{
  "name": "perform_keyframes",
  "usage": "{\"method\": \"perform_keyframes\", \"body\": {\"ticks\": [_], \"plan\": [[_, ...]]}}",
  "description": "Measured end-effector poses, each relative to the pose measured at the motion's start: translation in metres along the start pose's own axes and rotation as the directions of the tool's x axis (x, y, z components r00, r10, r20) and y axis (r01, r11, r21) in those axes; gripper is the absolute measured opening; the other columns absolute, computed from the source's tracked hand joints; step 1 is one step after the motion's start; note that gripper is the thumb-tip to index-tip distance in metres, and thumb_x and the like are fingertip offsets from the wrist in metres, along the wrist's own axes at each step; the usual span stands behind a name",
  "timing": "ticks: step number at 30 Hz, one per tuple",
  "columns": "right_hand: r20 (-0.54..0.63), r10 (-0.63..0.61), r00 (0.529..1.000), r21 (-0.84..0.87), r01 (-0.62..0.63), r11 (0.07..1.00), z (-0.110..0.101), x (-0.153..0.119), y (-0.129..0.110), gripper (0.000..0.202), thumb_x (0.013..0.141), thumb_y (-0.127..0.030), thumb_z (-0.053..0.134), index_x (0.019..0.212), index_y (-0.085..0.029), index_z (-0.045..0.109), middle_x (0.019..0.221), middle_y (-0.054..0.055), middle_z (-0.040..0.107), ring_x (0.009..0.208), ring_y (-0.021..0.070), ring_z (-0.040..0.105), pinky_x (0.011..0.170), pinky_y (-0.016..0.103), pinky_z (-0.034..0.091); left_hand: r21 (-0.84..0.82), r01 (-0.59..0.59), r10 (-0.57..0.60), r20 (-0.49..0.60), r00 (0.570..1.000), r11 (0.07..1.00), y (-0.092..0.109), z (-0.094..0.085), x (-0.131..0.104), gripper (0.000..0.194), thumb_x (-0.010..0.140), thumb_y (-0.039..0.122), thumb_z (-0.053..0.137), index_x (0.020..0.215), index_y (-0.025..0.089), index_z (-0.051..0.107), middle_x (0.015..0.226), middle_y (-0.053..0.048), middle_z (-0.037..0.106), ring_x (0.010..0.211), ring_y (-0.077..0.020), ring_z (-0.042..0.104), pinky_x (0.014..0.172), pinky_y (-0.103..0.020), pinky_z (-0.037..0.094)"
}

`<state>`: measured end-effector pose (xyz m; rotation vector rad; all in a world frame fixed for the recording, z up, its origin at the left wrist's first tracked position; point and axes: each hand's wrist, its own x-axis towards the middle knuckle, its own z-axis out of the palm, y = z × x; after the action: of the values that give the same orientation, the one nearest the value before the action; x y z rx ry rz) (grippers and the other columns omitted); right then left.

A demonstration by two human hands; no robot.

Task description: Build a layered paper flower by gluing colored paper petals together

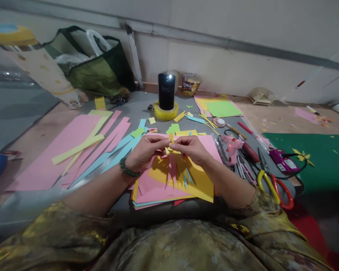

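My left hand (151,147) and my right hand (189,147) meet at the middle of the table, fingertips pinched together. Between them is a narrow yellow paper strip (171,138), its upper end standing up above the fingers. How the strip is folded is partly hidden by the fingers. Beneath my hands lies a stack of coloured paper sheets (155,192), pink, orange-yellow and blue. Thin pink strips (172,171) and small blue strips lie over the orange-yellow sheet (204,188). A green bead bracelet (126,169) is on my left wrist.
Left of my hands lie pink sheets (59,150) and blue strips (121,150). A phone (166,92) stands in a yellow holder (166,113). Rightward are a pink glue gun (231,146), scissors (273,188) and a purple device (285,160). A green bag (101,71) sits at the back.
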<state>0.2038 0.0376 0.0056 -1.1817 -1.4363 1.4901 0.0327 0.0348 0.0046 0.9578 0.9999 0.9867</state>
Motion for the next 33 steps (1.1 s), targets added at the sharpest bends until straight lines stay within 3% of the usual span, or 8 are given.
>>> {"method": "perform_keyframes", "body": {"ticks": [4, 9, 16, 19, 22, 30, 33], "plan": [[-0.005, -0.06, 0.998, -0.038, 0.06, 0.997, 0.001, -0.001, 0.0, 0.049, 0.055, -0.063, 0.085, 0.061, -0.018, 0.068, 0.055, -0.004, 0.054, 0.052, 0.008, 0.041, 0.048, 0.025, 0.031, -0.024, 0.046, -0.046, -0.02, 0.999, 0.999, 0.002, 0.003, -0.001, 0.045, 0.033, 0.045, 0.098, 0.058, 0.016, 0.074, 0.054, 0.001, 0.062, 0.046, -0.0082, 0.052, 0.047, -0.022, 0.046], [-0.018, -0.162, 0.987, -0.109, 0.159, 0.981, 0.002, -0.001, 0.003, 0.05, 0.061, -0.067, 0.081, 0.062, -0.018, 0.068, 0.061, -0.001, 0.059, 0.058, 0.0104, 0.046, 0.054, 0.026, 0.037, -0.017, 0.048, -0.049, -0.02, 0.999, 0.999, 0.0, 0.003, 0.0, 0.044, 0.036, 0.046, 0.097, 0.058, 0.016, 0.074, 0.055, 0.001, 0.061, 0.046, -0.0072, 0.051, 0.046, -0.021, 0.044], [-0.091, -0.236, 0.967, -0.165, 0.219, 0.962, -0.005, -0.002, 0.0, 0.048, 0.069, -0.067, 0.076, 0.069, -0.02, 0.066, 0.068, 0.0, 0.063, 0.063, 0.0121, 0.051, 0.059, 0.027, 0.042, 0.065, -0.074, 0.074, 0.015, 0.997, 0.995, -0.002, 0.002, -0.002, 0.037, 0.048, 0.047, 0.092, 0.059, 0.018, 0.073, 0.057, 0.002, 0.059, 0.05, -0.0081, 0.05, 0.049, -0.021, 0.042], [-0.075, -0.227, 0.971, -0.15, 0.214, 0.965, -0.008, -0.001, -0.001, 0.045, 0.07, -0.063, 0.076, 0.079, -0.02, 0.07, 0.076, 0.001, 0.068, 0.067, 0.0125, 0.054, 0.06, 0.027, 0.043, 0.138, -0.139, 0.13, 0.069, 0.989, 0.981, -0.002, 0.002, -0.004, 0.033, 0.056, 0.047, 0.088, 0.061, 0.018, 0.072, 0.056, 0.002, 0.057, 0.051, -0.0093, 0.048, 0.05, -0.023, 0.041], [-0.045, -0.247, 0.968, -0.185, 0.235, 0.954, -0.01, 0.0, 0.0, 0.041, 0.073, -0.06, 0.074, 0.075, -0.02, 0.069, 0.074, 0.001, 0.066, 0.067, 0.0133, 0.054, 0.06, 0.027, 0.044, 0.197, -0.169, 0.147, 0.122, 0.982, 0.966, -0.002, 0.002, -0.004, 0.033, 0.061, 0.048, 0.086, 0.061, 0.018, 0.071, 0.056, 0.002, 0.055, 0.052, -0.0102, 0.046, 0.052, -0.024, 0.04], [-0.085, -0.296, 0.951, -0.222, 0.271, 0.937, -0.008, -0.002, 0.001, 0.048, 0.075, -0.066, 0.071, 0.064, -0.02, 0.064, 0.064, 0.001, 0.063, 0.06, 0.0121, 0.052, 0.056, 0.026, 0.042, 0.24, -0.055, 0.021, 0.142, 0.99, 0.969, -0.001, 0.003, -0.005, 0.055, 0.058, 0.069, 0.081, 0.058, 0.016, 0.065, 0.059, 0.002, 0.051, 0.055, -0.0091, 0.04, 0.052, -0.023, 0.029], [-0.118, -0.315, 0.942, -0.204, 0.287, 0.936, -0.008, -0.001, 0.002, 0.048, 0.074, -0.065, 0.073, 0.064, -0.019, 0.066, 0.062, 0.0, 0.063, 0.058, 0.0112, 0.052, 0.055, 0.026, 0.042, 0.251, -0.013, -0.025, 0.146, 0.989, 0.968, -0.001, 0.004, -0.005, 0.056, 0.056, 0.069, 0.081, 0.059, 0.016, 0.065, 0.058, 0.003, 0.049, 0.056, -0.009, 0.039, 0.052, -0.023, 0.027]]}}
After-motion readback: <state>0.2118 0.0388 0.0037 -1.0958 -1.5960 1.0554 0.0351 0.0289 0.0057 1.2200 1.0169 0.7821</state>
